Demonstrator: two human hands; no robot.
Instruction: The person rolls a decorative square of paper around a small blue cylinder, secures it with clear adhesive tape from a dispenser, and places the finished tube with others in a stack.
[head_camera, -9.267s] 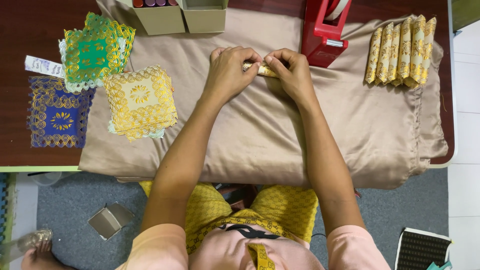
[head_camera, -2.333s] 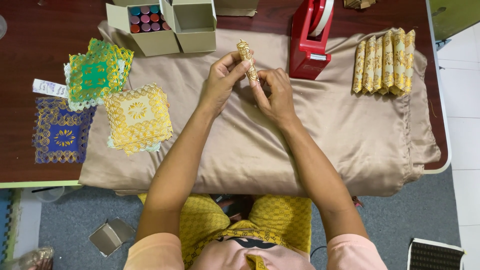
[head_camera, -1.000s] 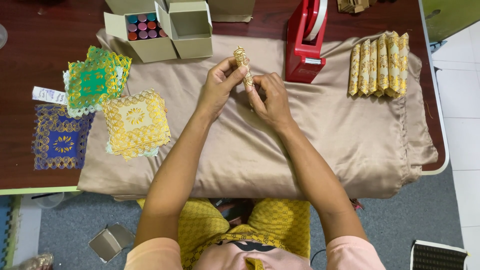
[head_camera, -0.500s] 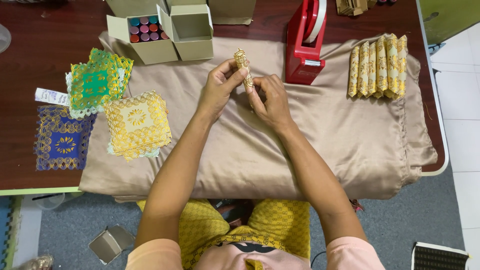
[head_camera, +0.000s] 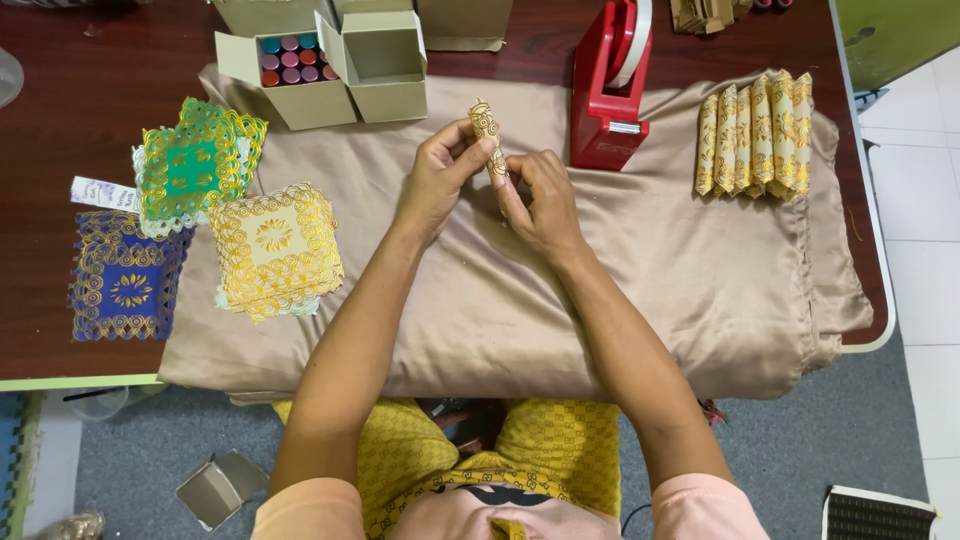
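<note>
Both hands hold one gold-patterned paper roll (head_camera: 487, 130) upright above the tan cloth (head_camera: 520, 280). My left hand (head_camera: 440, 180) grips its upper part with thumb and fingers. My right hand (head_camera: 540, 200) pinches its lower end. A row of several finished gold rolls (head_camera: 755, 135) lies on the cloth at the right. Flat lace-cut paper squares sit at the left: a gold stack (head_camera: 275, 248), a green stack (head_camera: 192, 165) and a blue one (head_camera: 125, 290).
A red tape dispenser (head_camera: 608, 90) stands just right of the hands. Open cardboard boxes (head_camera: 330, 60), one holding coloured caps, sit at the back on the dark wooden table (head_camera: 60, 120). Grey floor with a folded carton (head_camera: 218, 487) lies below.
Earlier the roll lay flat on the cloth between both hands; since then it was lifted and turned upright. Over the last second the hands have barely moved.
</note>
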